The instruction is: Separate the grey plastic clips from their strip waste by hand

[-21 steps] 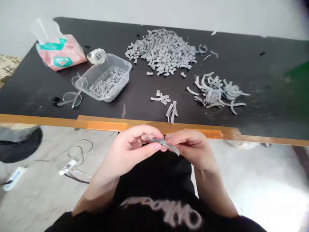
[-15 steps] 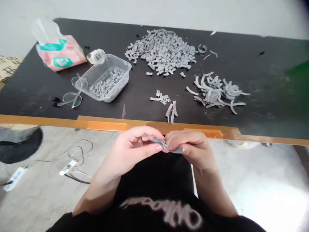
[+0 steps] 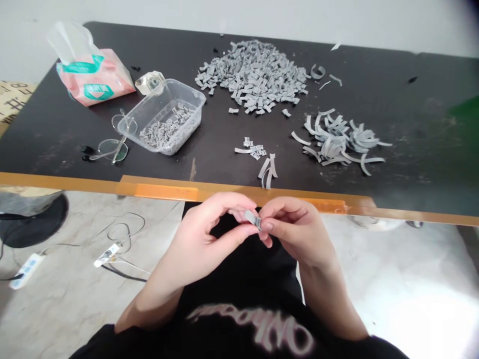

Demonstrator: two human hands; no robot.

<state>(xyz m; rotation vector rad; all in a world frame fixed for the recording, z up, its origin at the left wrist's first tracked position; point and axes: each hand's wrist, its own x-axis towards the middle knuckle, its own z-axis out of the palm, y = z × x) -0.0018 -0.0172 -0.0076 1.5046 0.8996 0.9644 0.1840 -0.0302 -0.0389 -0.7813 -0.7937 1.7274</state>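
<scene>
Just in front of the table edge, my left hand (image 3: 207, 227) and my right hand (image 3: 299, 229) meet at a short grey strap (image 3: 251, 218). A small buckle-like piece seems to be on it, partly covered by fingertips. My left hand is closed, its thumb and fingers around the strap. With thumb and index finger, my right hand pinches the strap's right end. On the table beyond lie a few loose grey straps (image 3: 268, 174) and a little cluster of small grey buckles (image 3: 257, 151).
A clear plastic tub (image 3: 125, 127) holding many small buckles stands at left, beside eyeglasses (image 3: 112, 149) and a tissue pack (image 3: 99, 82). Behind is a big heap of short grey pieces (image 3: 258, 75). Loose strips (image 3: 333, 142) pile up at right. Orange tape (image 3: 164, 191) lines the table edge.
The strap has been turned and looks shorter, its long right end no longer showing. My right fingers have shifted from lying over it to pinching its end.
</scene>
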